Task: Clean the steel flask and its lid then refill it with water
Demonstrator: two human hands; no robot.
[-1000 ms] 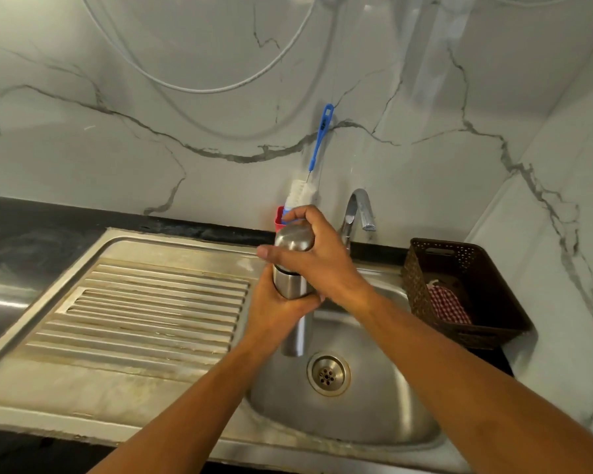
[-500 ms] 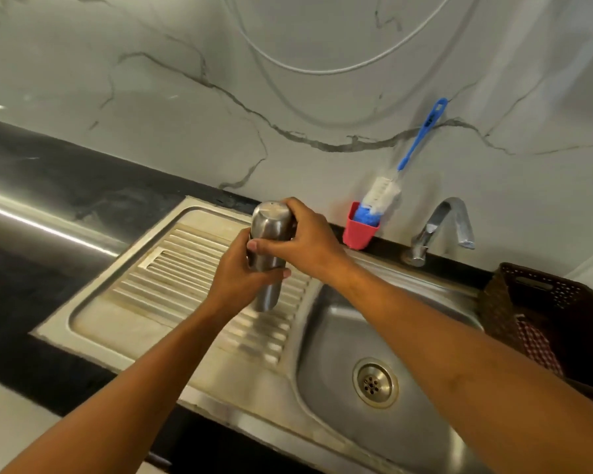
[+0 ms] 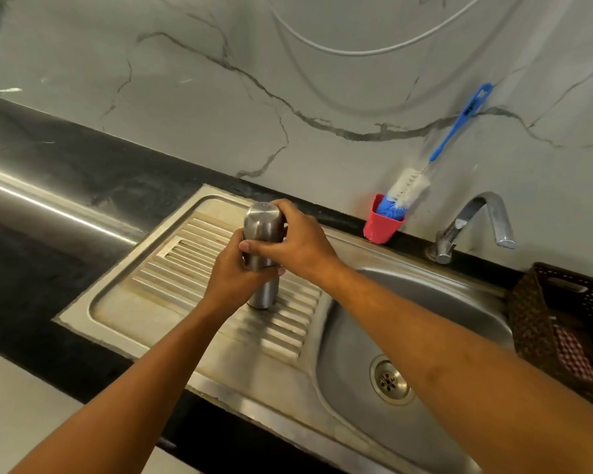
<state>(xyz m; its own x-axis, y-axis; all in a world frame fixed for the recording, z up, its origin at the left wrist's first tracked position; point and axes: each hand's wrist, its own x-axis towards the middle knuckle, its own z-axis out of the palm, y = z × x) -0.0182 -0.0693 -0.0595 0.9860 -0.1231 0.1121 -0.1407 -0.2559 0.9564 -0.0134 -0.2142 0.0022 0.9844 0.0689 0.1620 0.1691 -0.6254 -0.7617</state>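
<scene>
The steel flask (image 3: 263,291) stands upright with its base on the ribbed drainboard (image 3: 185,265), its domed lid (image 3: 262,220) on top. My left hand (image 3: 235,271) wraps around the flask's body from the near side. From the right, my right hand (image 3: 297,244) closes around the lid and upper part. The middle of the flask is hidden by my fingers.
The sink bowl (image 3: 432,323) with its drain (image 3: 389,379) lies to the right, the tap (image 3: 476,224) behind it. A red cup (image 3: 380,227) holds a blue-handled bottle brush (image 3: 435,148) against the marble wall. A brown basket (image 3: 562,316) with a checked cloth sits at far right. Black counter lies left.
The flask has moved left from over the sink bowl and come down onto the drainboard. Both hands kept their hold, and the view has swung left.
</scene>
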